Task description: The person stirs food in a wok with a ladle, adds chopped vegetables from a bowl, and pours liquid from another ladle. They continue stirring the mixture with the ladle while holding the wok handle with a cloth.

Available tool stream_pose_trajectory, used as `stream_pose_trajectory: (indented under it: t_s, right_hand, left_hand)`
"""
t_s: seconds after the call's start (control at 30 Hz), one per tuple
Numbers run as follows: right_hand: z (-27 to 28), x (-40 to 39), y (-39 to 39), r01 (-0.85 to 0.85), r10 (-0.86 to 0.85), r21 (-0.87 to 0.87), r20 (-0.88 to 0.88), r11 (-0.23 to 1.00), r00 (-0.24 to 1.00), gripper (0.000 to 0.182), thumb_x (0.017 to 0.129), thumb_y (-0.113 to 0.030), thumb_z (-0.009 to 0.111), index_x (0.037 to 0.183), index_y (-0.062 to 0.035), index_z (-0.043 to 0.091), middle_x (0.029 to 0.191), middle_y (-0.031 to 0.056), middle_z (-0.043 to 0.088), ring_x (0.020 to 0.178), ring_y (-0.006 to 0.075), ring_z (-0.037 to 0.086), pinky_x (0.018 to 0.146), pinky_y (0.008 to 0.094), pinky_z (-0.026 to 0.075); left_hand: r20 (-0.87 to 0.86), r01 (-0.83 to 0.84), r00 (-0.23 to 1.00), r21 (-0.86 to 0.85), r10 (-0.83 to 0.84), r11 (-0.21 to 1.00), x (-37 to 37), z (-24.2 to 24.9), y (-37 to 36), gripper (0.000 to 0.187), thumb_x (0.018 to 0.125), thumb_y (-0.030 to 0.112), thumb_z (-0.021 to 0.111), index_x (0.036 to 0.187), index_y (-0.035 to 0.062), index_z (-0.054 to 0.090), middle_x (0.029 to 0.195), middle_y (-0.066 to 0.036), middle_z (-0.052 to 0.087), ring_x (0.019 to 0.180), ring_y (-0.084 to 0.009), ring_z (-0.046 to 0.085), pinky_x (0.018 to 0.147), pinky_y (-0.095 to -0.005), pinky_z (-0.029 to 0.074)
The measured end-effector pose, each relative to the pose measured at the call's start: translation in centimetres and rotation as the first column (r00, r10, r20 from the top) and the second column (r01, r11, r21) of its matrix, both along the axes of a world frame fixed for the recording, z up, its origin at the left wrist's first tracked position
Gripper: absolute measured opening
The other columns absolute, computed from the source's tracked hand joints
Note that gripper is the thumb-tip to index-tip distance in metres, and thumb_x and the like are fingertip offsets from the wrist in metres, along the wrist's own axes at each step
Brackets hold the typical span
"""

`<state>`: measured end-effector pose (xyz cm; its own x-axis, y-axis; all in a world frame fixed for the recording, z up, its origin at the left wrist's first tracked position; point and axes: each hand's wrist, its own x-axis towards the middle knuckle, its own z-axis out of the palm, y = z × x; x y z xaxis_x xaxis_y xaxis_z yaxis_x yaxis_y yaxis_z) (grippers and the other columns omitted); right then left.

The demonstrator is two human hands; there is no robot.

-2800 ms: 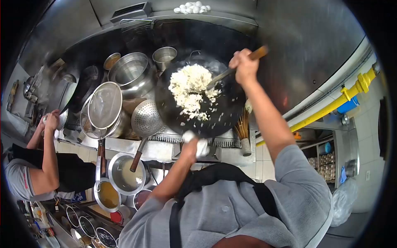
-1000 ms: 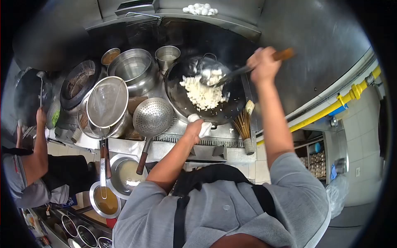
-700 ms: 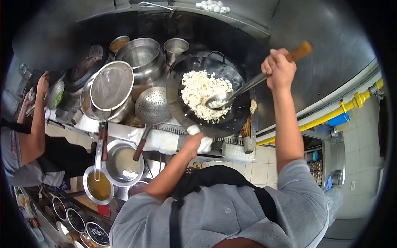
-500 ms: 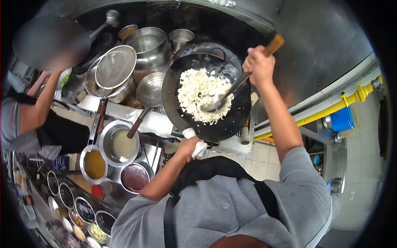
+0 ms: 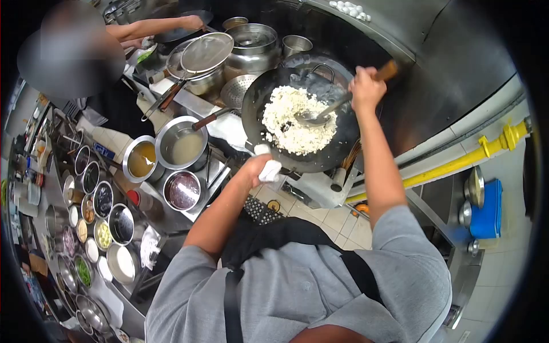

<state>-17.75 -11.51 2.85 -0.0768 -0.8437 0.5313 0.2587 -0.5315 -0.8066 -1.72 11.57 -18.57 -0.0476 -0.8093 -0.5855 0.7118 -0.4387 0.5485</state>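
Observation:
My right hand is closed around the wooden handle of a metal ladle, whose bowl rests among white, crumbly rice-like food. This food lies in a large black wok on the stove. At the wok's near left edge, my left hand grips a folded white cloth; the wok's near handle is hidden there. Left of the wok a perforated skimmer lies with its handle over a pot of cloudy liquid.
Another person's arm reaches to a second pan at the upper left. A wire strainer sits on a pot. Pots of yellow liquid and dark red sauce stand at left, beyond them ingredient bowls. A yellow pipe runs at right.
The view has shifted, showing more of the left counter. The ladle's bowl has moved within the food, and the food's heap has changed shape. The other person's arm now stretches toward a pan.

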Motion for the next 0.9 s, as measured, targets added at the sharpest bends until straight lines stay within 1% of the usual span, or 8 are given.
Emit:
stream_pose_trajectory:
  t_s: [0.17, 0.27, 0.43, 0.6, 0.63, 0.77, 0.8, 0.9]
  right_hand:
    - [6.3, 1.7, 2.3, -0.221, 0.221, -0.013, 0.119, 0.975, 0.968, 0.026, 0.082, -0.005, 0.059, 0.063, -0.0099, 0.042, 0.048, -0.0006, 0.038, 0.035, 0.0112, 0.038, 0.036, 0.0282, 0.034]
    - [-1.3, 3.6, -1.3, 0.016, -0.016, 0.004, -0.070, 1.000, 0.997, 0.028, 0.081, -0.003, 0.059, 0.060, -0.0100, 0.042, 0.049, -0.0007, 0.040, 0.035, 0.0129, 0.042, 0.036, 0.0287, 0.037]
    - [8.0, 3.4, 4.8, -0.314, 0.310, 0.066, 0.068, 0.947, 0.948, 0.025, 0.082, -0.005, 0.060, 0.064, -0.0107, 0.042, 0.047, -0.0012, 0.037, 0.033, 0.0102, 0.036, 0.033, 0.0270, 0.032]
    - [1.3, 4.9, 3.2, -0.165, 0.169, 0.041, -0.149, 0.985, 0.974, 0.019, 0.080, -0.010, 0.062, 0.065, -0.0070, 0.050, 0.049, 0.0008, 0.046, 0.036, 0.0111, 0.044, 0.035, 0.0280, 0.035]
    - [5.1, 5.4, 4.8, -0.149, 0.172, 0.165, -0.132, 0.975, 0.976, 0.020, 0.079, -0.011, 0.063, 0.065, -0.0072, 0.050, 0.049, 0.0001, 0.046, 0.036, 0.0107, 0.043, 0.035, 0.0278, 0.035]
    - [5.7, 4.6, 3.9, -0.228, 0.237, -0.076, 0.126, 0.971, 0.963, 0.020, 0.081, -0.006, 0.059, 0.064, -0.0063, 0.049, 0.047, 0.0008, 0.045, 0.033, 0.0114, 0.041, 0.033, 0.0270, 0.033]
    - [3.9, 5.6, 3.8, -0.039, 0.045, -0.104, 0.059, 0.994, 0.997, 0.020, 0.081, -0.006, 0.059, 0.064, -0.0063, 0.048, 0.046, 0.0021, 0.046, 0.033, 0.0127, 0.043, 0.034, 0.0275, 0.035]
    - [3.6, 7.3, 1.7, -0.125, 0.143, 0.126, -0.149, 0.984, 0.978, 0.016, 0.078, -0.010, 0.061, 0.067, -0.0040, 0.051, 0.048, 0.0040, 0.049, 0.034, 0.0138, 0.045, 0.035, 0.0284, 0.037]
  left_hand:
    - [0.066, 0.040, 0.997, 0.006, -0.040, 0.999, 0.1, 1.6, 0.2, 0.020, 0.090, 0.022, 0.045, 0.094, 0.0070, 0.058, 0.075, -0.006, 0.064, 0.060, -0.0216, 0.063, 0.052, -0.0389, 0.053]
    - [0.031, 0.045, 0.999, -0.031, -0.044, 0.998, 0.5, -1.2, -0.6, 0.020, 0.091, 0.023, 0.044, 0.093, 0.0071, 0.056, 0.077, -0.007, 0.064, 0.060, -0.0219, 0.063, 0.052, -0.0400, 0.053]
    - [0.029, 0.032, 0.999, -0.002, -0.032, 0.999, -0.5, 2.1, 0.2, 0.018, 0.091, 0.018, 0.047, 0.084, 0.0087, 0.060, 0.070, -0.003, 0.062, 0.058, -0.0174, 0.060, 0.051, -0.0349, 0.050]
    - [-0.051, 0.110, 0.992, -0.049, -0.112, 0.993, -0.2, -0.5, -0.2, 0.015, 0.091, 0.017, 0.046, 0.091, 0.0067, 0.057, 0.075, -0.006, 0.063, 0.061, -0.0207, 0.062, 0.053, -0.0364, 0.052]
    - [-0.104, 0.130, 0.985, -0.090, -0.139, 0.987, 0.3, -0.7, -0.7, 0.016, 0.091, 0.017, 0.047, 0.091, 0.0061, 0.057, 0.076, -0.007, 0.063, 0.063, -0.0218, 0.062, 0.054, -0.0370, 0.053]
    - [-0.096, -0.016, 0.995, -0.042, 0.012, 0.999, -0.9, 0.7, -0.5, 0.017, 0.089, 0.018, 0.049, 0.099, 0.0051, 0.055, 0.078, -0.009, 0.064, 0.062, -0.0239, 0.065, 0.050, -0.0386, 0.053]
    - [-0.087, -0.021, 0.996, -0.047, 0.017, 0.999, -0.8, 0.7, -1.0, 0.018, 0.088, 0.018, 0.050, 0.100, 0.0050, 0.055, 0.079, -0.009, 0.065, 0.063, -0.0239, 0.065, 0.051, -0.0386, 0.053]
    - [-0.030, 0.032, 0.999, 0.004, -0.032, 0.999, -1.0, 1.5, -0.3, 0.015, 0.088, 0.017, 0.049, 0.097, 0.0057, 0.055, 0.078, -0.008, 0.064, 0.064, -0.0233, 0.064, 0.053, -0.0381, 0.053]
